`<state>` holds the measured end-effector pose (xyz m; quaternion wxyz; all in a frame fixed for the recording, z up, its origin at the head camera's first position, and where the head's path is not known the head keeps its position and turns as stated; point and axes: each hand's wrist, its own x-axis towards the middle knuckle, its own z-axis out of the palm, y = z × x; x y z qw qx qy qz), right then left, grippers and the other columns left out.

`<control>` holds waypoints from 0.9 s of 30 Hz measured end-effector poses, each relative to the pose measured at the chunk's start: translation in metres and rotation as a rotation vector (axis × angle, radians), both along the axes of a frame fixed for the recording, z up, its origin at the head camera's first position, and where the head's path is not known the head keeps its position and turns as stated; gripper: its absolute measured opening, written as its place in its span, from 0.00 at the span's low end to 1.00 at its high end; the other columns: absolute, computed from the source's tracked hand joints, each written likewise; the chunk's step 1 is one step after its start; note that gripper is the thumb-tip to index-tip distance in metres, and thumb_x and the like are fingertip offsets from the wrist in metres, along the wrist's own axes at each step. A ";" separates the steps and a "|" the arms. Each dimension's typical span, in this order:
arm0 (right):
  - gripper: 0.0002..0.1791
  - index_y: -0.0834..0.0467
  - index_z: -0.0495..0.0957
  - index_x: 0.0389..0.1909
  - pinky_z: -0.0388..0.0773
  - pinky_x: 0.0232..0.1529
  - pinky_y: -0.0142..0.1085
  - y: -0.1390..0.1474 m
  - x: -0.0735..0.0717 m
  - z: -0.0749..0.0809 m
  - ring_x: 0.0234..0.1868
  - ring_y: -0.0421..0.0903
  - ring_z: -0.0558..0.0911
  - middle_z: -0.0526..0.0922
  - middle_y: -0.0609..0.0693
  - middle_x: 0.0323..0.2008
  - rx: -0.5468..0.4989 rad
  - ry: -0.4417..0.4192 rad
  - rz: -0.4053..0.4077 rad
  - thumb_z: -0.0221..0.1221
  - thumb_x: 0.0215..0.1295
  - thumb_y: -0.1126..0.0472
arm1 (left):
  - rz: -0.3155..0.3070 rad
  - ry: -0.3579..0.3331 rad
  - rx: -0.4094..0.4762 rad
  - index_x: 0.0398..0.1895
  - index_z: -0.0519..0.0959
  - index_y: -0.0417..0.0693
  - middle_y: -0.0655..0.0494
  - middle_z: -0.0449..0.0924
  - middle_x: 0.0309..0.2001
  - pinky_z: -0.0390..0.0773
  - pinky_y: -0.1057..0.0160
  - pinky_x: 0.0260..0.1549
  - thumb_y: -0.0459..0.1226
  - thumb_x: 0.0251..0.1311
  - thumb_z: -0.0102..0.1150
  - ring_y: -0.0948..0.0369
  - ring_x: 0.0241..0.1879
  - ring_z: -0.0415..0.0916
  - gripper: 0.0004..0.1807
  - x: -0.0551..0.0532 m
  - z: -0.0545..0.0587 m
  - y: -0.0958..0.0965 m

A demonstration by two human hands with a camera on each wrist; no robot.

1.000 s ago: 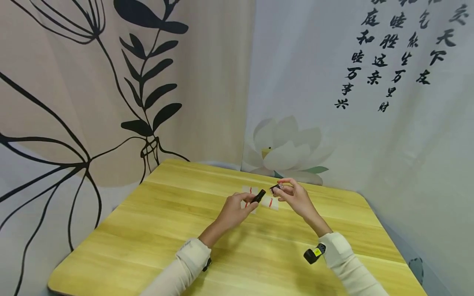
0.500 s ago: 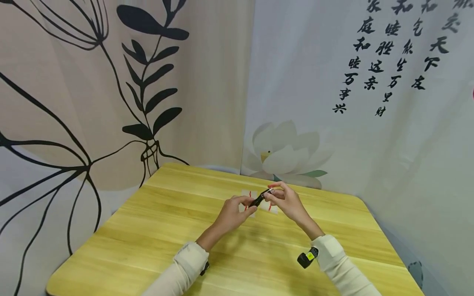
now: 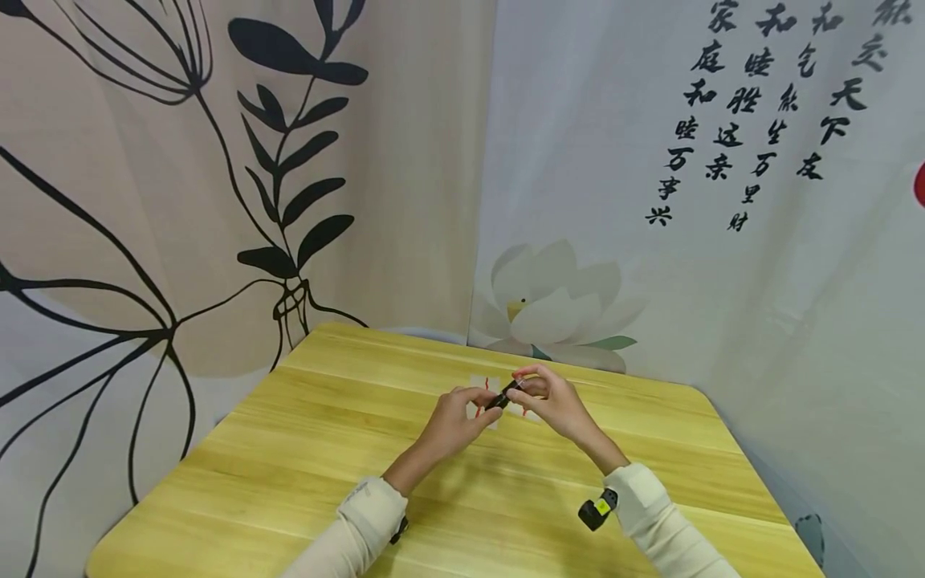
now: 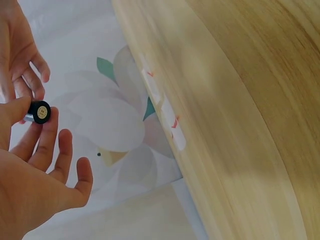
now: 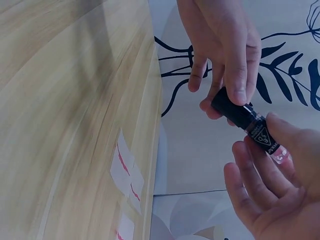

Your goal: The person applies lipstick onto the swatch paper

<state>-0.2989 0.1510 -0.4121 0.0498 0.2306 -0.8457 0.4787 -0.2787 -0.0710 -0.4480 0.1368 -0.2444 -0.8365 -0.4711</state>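
Both hands hold one slim black lipstick (image 3: 503,395) in the air over the far part of the table. In the head view my left hand (image 3: 450,421) pinches its lower black end. My right hand (image 3: 558,403) holds its upper end between thumb and fingers. The right wrist view shows the lipstick (image 5: 261,134) with a white triangular label and a clear, pinkish tip inside my right hand (image 5: 280,185); the left fingers grip the plain black part. A round pale sticker shows on the lipstick's end (image 4: 43,112) in the left wrist view.
White paper pieces with red strokes (image 5: 124,172) lie on the wooden table (image 3: 347,449), below the hands and near the back edge. Printed fabric (image 3: 405,160) hangs just behind the table. A small black device (image 3: 598,509) is strapped to the right wrist.
A second ago the lipstick's two parts were apart, one in each hand. My right hand has moved left and down, and the parts now meet in one line.
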 end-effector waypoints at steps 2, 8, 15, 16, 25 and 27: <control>0.21 0.55 0.78 0.60 0.83 0.49 0.47 0.000 0.001 0.000 0.47 0.47 0.89 0.90 0.53 0.48 0.005 0.001 -0.003 0.67 0.71 0.54 | -0.003 0.001 -0.002 0.51 0.88 0.49 0.63 0.85 0.40 0.73 0.57 0.41 0.44 0.71 0.66 0.56 0.45 0.78 0.13 0.000 0.000 0.001; 0.21 0.57 0.77 0.61 0.84 0.41 0.39 0.001 0.001 0.000 0.40 0.46 0.89 0.90 0.55 0.47 -0.001 -0.016 0.036 0.67 0.71 0.57 | -0.003 0.002 -0.008 0.51 0.88 0.48 0.63 0.85 0.39 0.72 0.59 0.39 0.43 0.71 0.66 0.55 0.45 0.78 0.12 0.001 -0.001 0.002; 0.22 0.58 0.77 0.62 0.85 0.39 0.38 0.002 0.000 -0.002 0.40 0.46 0.88 0.89 0.56 0.47 0.026 -0.009 0.068 0.67 0.72 0.56 | -0.008 0.006 0.000 0.51 0.87 0.48 0.64 0.85 0.38 0.74 0.55 0.42 0.42 0.71 0.66 0.54 0.45 0.78 0.12 0.000 -0.003 0.001; 0.22 0.58 0.77 0.62 0.85 0.39 0.38 0.001 0.000 -0.001 0.40 0.46 0.88 0.89 0.56 0.47 0.031 -0.006 0.060 0.67 0.72 0.55 | -0.008 0.009 0.002 0.50 0.87 0.48 0.63 0.85 0.38 0.74 0.54 0.43 0.42 0.71 0.66 0.54 0.45 0.78 0.11 0.000 -0.003 0.000; 0.15 0.53 0.83 0.49 0.81 0.32 0.35 -0.006 0.003 0.000 0.37 0.47 0.87 0.87 0.46 0.35 0.132 0.060 -0.046 0.66 0.71 0.47 | -0.003 0.010 0.004 0.50 0.87 0.49 0.63 0.84 0.37 0.70 0.59 0.37 0.43 0.71 0.66 0.58 0.43 0.77 0.11 0.002 -0.002 -0.003; 0.14 0.53 0.84 0.49 0.81 0.32 0.35 -0.006 0.003 0.000 0.36 0.47 0.87 0.87 0.46 0.36 0.127 0.065 -0.043 0.67 0.71 0.48 | -0.005 0.013 0.002 0.50 0.87 0.49 0.63 0.84 0.37 0.70 0.60 0.37 0.44 0.71 0.65 0.58 0.43 0.77 0.12 0.002 -0.002 -0.003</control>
